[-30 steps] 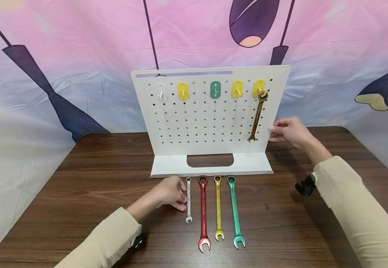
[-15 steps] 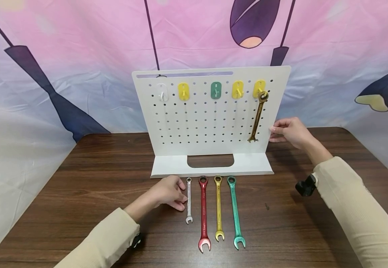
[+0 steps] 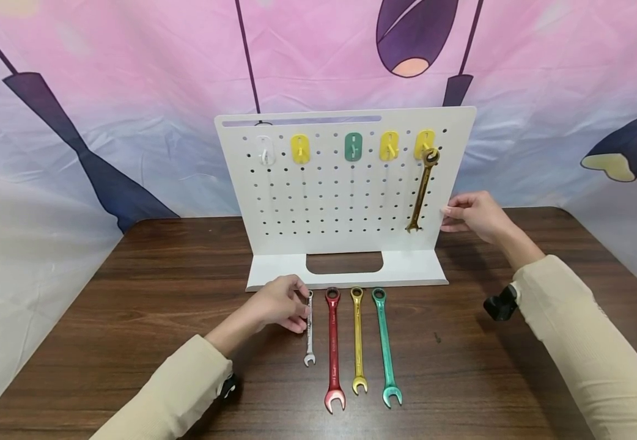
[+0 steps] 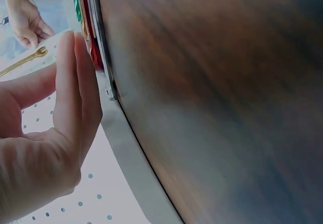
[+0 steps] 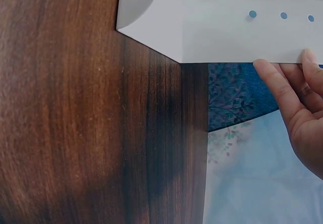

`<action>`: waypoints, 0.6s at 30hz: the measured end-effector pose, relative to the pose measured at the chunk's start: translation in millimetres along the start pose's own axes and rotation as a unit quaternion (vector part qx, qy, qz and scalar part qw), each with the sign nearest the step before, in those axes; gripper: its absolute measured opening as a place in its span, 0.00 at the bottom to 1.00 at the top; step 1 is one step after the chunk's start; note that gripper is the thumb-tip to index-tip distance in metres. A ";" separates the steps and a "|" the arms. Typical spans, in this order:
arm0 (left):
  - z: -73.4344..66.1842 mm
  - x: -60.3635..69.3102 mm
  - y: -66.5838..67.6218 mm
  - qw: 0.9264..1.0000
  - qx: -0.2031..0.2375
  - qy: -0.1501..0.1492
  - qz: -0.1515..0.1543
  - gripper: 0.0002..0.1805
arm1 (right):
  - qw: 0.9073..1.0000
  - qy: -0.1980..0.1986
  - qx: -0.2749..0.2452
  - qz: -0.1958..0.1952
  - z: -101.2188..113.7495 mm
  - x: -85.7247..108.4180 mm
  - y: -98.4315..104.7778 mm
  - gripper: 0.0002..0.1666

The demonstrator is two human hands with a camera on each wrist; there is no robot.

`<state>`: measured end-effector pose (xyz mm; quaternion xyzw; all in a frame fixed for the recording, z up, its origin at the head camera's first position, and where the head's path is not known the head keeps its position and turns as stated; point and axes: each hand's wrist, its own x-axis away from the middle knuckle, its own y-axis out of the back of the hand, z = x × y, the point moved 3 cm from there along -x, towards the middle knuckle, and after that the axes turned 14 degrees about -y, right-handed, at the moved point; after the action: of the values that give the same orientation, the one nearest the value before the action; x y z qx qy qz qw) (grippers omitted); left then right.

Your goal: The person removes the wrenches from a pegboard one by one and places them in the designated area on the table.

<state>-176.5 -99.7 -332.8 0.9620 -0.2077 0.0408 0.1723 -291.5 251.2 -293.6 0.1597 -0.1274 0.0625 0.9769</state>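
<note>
Here, the silver wrench (image 3: 310, 342) lies just beside the loosely narrowed left grip (image 3: 279, 304); the right grip (image 3: 478, 215) pinches the pegboard (image 3: 326, 189).

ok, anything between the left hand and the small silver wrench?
Nothing visible. The left hand is right at the silver wrench; whether they touch is unclear. The red wrench lies on the far side, not between them.

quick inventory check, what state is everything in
Pegboard, standing
Rightmost hook, loaded
Other four hooks, bare
Bronze wrench, hanging
Silver wrench, lying flat
Red wrench, lying flat
Yellow wrench, lying flat
Green wrench, lying flat
Left hand, at silver wrench, contact unclear
Right hand, gripping pegboard edge
</note>
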 end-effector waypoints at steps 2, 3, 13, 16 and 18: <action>-0.4 -2.9 -0.1 1.000 0.009 -0.005 -0.007 0.12 | 1.000 0.000 0.000 0.000 0.2 0.1 0.0 0.13; -0.7 -4.4 0.1 1.000 0.013 -0.006 -0.011 0.12 | 1.000 0.000 0.000 0.000 0.2 0.3 0.0 0.13; -10.8 -19.8 2.8 0.999 0.018 -0.034 -0.037 0.11 | 1.000 0.002 -0.008 0.008 1.1 0.0 -0.1 0.11; -15.2 -24.2 1.4 0.998 0.015 -0.048 -0.039 0.11 | 1.000 0.001 -0.009 0.008 0.8 0.0 0.1 0.11; -18.0 -26.9 0.4 0.997 0.010 -0.060 -0.037 0.12 | 1.000 0.000 -0.009 0.008 0.5 0.0 0.2 0.11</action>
<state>-201.4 -83.4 -319.8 0.9715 -0.1812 -0.0219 0.1515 -291.7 251.2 -293.2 0.1503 -0.1290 0.0688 0.9778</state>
